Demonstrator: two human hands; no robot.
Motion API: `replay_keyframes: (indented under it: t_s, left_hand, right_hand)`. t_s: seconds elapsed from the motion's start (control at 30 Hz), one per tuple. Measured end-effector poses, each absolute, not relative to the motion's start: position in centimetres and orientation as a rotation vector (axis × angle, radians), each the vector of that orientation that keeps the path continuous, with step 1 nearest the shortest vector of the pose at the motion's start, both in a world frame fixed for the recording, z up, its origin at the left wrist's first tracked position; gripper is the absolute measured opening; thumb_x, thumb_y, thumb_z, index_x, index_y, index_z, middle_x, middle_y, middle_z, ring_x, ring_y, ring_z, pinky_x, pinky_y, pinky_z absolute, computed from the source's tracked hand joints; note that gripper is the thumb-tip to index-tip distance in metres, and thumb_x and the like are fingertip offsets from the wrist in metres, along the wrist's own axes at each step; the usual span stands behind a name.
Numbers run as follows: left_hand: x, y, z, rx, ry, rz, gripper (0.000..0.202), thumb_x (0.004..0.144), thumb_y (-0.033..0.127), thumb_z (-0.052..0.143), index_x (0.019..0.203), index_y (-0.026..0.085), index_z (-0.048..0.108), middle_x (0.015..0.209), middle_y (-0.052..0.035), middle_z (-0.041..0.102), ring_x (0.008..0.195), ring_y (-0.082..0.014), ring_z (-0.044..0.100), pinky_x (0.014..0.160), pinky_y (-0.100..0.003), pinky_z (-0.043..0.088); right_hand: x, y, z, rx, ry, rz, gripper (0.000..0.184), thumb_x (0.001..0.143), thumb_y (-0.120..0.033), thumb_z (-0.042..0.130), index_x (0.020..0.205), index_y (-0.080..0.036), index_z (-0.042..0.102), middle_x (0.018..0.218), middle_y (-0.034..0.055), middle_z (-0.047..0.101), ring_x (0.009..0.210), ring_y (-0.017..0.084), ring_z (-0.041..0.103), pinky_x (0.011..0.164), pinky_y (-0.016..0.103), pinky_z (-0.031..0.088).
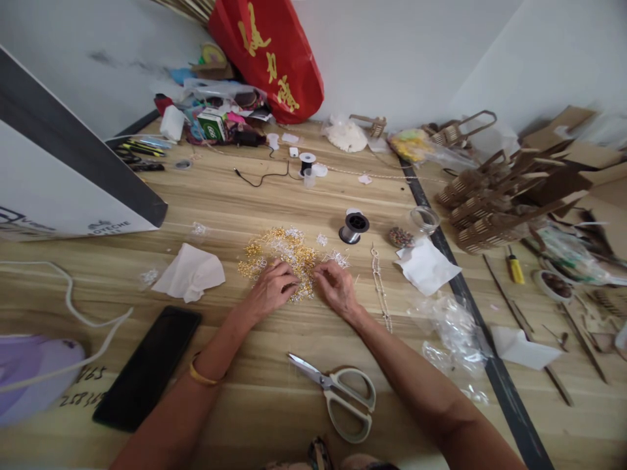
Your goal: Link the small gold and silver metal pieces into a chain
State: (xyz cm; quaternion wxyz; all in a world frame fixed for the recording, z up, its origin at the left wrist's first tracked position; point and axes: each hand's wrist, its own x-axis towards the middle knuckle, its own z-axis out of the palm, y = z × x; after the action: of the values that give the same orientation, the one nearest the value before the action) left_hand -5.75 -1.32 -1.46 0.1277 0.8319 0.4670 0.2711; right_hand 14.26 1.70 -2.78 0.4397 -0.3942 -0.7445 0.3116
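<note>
A loose pile of small gold and silver beads (281,241) lies on the wooden table. At its near left edge rests my left hand (274,287), fingers curled and thumb brought in among the pieces. My right hand (337,287) sits at the pile's right side, with thumb and fingertips pinched together. Whatever is between the fingers of either hand is too small to make out. Behind my right hand is a little heap of silver pins (337,259). A beaded chain (378,287) lies to the right. Scissors (337,391) with white handles lie nearer to me, blades partly apart.
A wire spool (353,228) stands behind the pile, with a glass jar (425,220) farther right. To the left are a white cloth (190,274) and a black phone (147,369). Clear plastic bags (453,326) and small wooden baskets (482,225) occupy the right side.
</note>
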Motion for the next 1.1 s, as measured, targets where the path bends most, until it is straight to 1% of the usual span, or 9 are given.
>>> replay_keyframes:
  t_s: [0.1,0.27,0.4,0.53,0.63,0.83,0.97,1.1]
  left_hand:
    - [-5.8,-1.31,-1.53,2.418,1.376,0.815,0.017,0.089,0.017,0.056,0.092,0.017,0.073,0.086,-0.007,0.062,0.088,-0.0202,0.051,0.082,-0.036,0.045]
    - [-6.02,-1.2,-1.72,2.374,1.382,0.893,0.015,0.087,0.016,0.059,0.093,0.018,0.072,0.086,-0.0056,0.061,0.088,-0.0195,0.051,0.083,-0.035,0.045]
    - [-6.21,-1.14,-1.78,2.35,1.334,0.908,0.009,0.082,0.02,0.067,0.089,0.017,0.073,0.085,-0.0052,0.06,0.088,-0.0192,0.052,0.084,-0.035,0.045]
    - [-6.1,-1.23,-1.55,2.352,1.292,0.851,0.011,0.077,0.022,0.074,0.086,0.018,0.074,0.086,-0.0054,0.06,0.088,-0.0196,0.052,0.083,-0.034,0.045]
    - [-5.93,-1.29,-1.4,2.372,1.288,0.805,0.006,0.08,0.022,0.07,0.082,0.018,0.074,0.085,-0.0054,0.059,0.087,-0.0192,0.051,0.083,-0.034,0.044]
    - [-6.02,-1.18,-1.7,2.356,1.322,0.871,0.014,0.087,0.017,0.06,0.083,0.017,0.073,0.084,-0.0063,0.061,0.088,-0.0195,0.051,0.081,-0.034,0.045]
    - [-6.21,-1.1,-1.89,2.312,1.339,0.91,0.016,0.089,0.017,0.057,0.087,0.017,0.073,0.085,-0.0064,0.061,0.088,-0.019,0.052,0.082,-0.035,0.046]
    - [-6.36,-0.98,-2.1,2.27,1.338,0.958,0.015,0.087,0.015,0.058,0.087,0.018,0.073,0.084,-0.0054,0.061,0.086,-0.0181,0.053,0.081,-0.034,0.047]
  right_hand:
    - [14.25,1.69,-2.74,-0.989,-1.857,0.772,0.014,0.088,-0.028,0.055,0.082,-0.019,0.063,0.076,0.0034,0.061,0.07,0.015,0.056,0.065,0.029,0.045]
    - [14.24,1.66,-2.6,-0.999,-1.864,0.764,0.014,0.089,-0.028,0.054,0.081,-0.02,0.063,0.076,0.0033,0.062,0.07,0.015,0.056,0.065,0.03,0.045]
    - [14.25,1.68,-2.67,-0.994,-1.86,0.764,0.013,0.089,-0.028,0.055,0.082,-0.019,0.063,0.077,0.0034,0.062,0.071,0.015,0.056,0.066,0.03,0.045]
    - [14.25,1.71,-2.83,-0.983,-1.856,0.775,0.012,0.088,-0.027,0.056,0.082,-0.019,0.063,0.077,0.0032,0.062,0.072,0.016,0.057,0.067,0.03,0.046]
    - [14.25,1.7,-2.83,-0.978,-1.849,0.776,0.013,0.089,-0.028,0.056,0.083,-0.019,0.063,0.077,0.0034,0.062,0.072,0.016,0.057,0.067,0.03,0.046]
    - [14.27,1.64,-2.55,-0.995,-1.866,0.771,0.015,0.089,-0.029,0.055,0.082,-0.02,0.063,0.077,0.0036,0.062,0.071,0.016,0.057,0.067,0.03,0.045]
    - [14.26,1.67,-2.62,-0.996,-1.858,0.775,0.014,0.088,-0.029,0.055,0.082,-0.02,0.064,0.076,0.0035,0.063,0.07,0.016,0.056,0.066,0.03,0.045]
    - [14.26,1.7,-2.65,-1.002,-1.868,0.768,0.014,0.088,-0.029,0.055,0.081,-0.02,0.064,0.076,0.0034,0.063,0.07,0.015,0.056,0.065,0.03,0.045]
